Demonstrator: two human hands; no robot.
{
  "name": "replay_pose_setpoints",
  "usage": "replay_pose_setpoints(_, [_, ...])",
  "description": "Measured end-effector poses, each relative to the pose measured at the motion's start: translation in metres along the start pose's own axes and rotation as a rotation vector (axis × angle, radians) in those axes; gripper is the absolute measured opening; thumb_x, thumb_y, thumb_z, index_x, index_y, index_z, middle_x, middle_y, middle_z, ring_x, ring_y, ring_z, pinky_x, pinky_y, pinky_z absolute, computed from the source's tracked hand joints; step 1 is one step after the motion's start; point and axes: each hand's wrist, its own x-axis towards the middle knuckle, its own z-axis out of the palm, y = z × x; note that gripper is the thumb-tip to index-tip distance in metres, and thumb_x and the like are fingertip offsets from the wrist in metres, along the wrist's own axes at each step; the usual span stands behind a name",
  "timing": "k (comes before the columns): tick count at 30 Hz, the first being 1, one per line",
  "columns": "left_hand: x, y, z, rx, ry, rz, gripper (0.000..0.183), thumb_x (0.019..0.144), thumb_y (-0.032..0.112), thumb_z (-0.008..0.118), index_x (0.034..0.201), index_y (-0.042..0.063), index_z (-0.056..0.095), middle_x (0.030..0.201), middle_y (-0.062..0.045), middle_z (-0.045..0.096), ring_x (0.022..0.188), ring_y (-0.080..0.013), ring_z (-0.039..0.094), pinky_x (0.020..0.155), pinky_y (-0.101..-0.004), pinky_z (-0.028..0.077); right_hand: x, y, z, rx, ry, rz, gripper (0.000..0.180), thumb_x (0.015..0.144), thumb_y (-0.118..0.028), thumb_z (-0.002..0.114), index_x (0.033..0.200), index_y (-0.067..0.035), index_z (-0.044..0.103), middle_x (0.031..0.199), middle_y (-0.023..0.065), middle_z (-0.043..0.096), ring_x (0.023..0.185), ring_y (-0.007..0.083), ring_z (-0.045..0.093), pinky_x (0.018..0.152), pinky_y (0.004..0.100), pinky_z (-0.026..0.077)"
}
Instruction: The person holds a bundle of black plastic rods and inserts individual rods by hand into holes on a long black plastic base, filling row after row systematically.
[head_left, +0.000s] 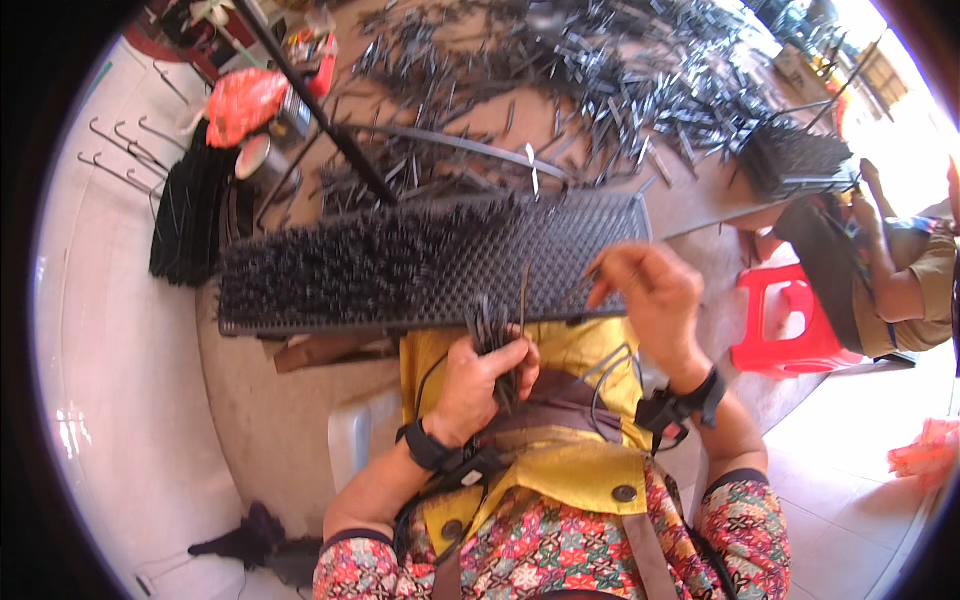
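My left hand (480, 379) grips a bundle of thin black strips (489, 326) just before the near edge of a long black grid tray (577, 229). One thin brownish strip (525, 292) stands up apart from that bundle. Dense black strips (322, 270) fill the tray's left and middle, while its right part shows bare mesh. Over the right end of the tray, my right hand (656, 292) pinches what looks like a thin dark strip (579, 286) between thumb and fingers; blur hides its exact shape.
Loose black strips (667, 90) cover the table behind the tray. A dark pole (322, 112) slants down to the tray's back. Left stand an orange plastic bag (244, 105) and a metal can (262, 161). A co-worker's arm (892, 277) and red stool (780, 322) are at right.
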Motion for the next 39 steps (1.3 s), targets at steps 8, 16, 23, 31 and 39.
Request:
replay_pose_setpoints(8, [0.004, -0.003, 0.001, -0.121, -0.098, -0.018, 0.015, 0.087, 0.009, 0.058, 0.098, 0.0, 0.053, 0.08, -0.011, 0.06, 0.06, -0.0188, 0.055, 0.048, -0.0288, 0.043, 0.065, 0.009, 0.007, -0.23, 0.184, -0.397, 0.006, 0.086, -0.001, 0.057, 0.089, 0.001, 0.061, 0.067, 0.0057, 0.062, 0.057, 0.0092, 0.061, 0.053, 0.021, 0.048])
replay_pose_setpoints(16, [0.007, 0.0, -0.001, -0.122, -0.078, -0.044, 0.014, 0.087, 0.01, 0.058, 0.098, 0.0, 0.055, 0.079, -0.011, 0.06, 0.057, -0.0186, 0.054, 0.046, -0.0275, 0.04, 0.084, 0.029, 0.025, -0.343, 0.057, -0.489, 0.008, 0.083, 0.0, 0.059, 0.091, 0.001, 0.06, 0.075, 0.0104, 0.061, 0.058, 0.0178, 0.062, 0.053, 0.0259, 0.049])
replay_pose_setpoints(23, [0.007, 0.003, 0.001, -0.112, -0.076, -0.067, 0.014, 0.088, 0.01, 0.057, 0.097, 0.001, 0.055, 0.077, -0.011, 0.059, 0.057, -0.0176, 0.054, 0.045, -0.0269, 0.04, 0.093, 0.039, 0.032, -0.701, -0.202, -0.638, 0.009, 0.081, -0.003, 0.057, 0.09, -0.001, 0.058, 0.072, 0.0164, 0.057, 0.066, 0.0356, 0.058, 0.059, 0.042, 0.047])
replay_pose_setpoints(31, [0.006, 0.009, 0.004, -0.129, -0.111, -0.041, 0.013, 0.088, 0.009, 0.057, 0.098, 0.002, 0.054, 0.078, -0.011, 0.059, 0.057, -0.0174, 0.054, 0.045, -0.0265, 0.039, 0.051, 0.008, 0.028, -0.03, -0.338, 0.281, 0.017, 0.083, -0.013, 0.065, 0.086, 0.004, 0.063, 0.064, 0.0064, 0.061, 0.052, 0.009, 0.057, 0.043, 0.0233, 0.045])
replay_pose_setpoints(39, [0.002, 0.016, 0.009, -0.273, -0.015, -0.172, 0.018, 0.087, 0.007, 0.054, 0.103, -0.002, 0.054, 0.091, -0.012, 0.061, 0.075, -0.0218, 0.061, 0.062, -0.0319, 0.052, 0.06, 0.016, 0.023, 0.147, 0.074, -0.052, 0.009, 0.082, 0.0, 0.063, 0.09, 0.003, 0.062, 0.07, 0.005, 0.063, 0.057, 0.0079, 0.059, 0.049, 0.0197, 0.049])
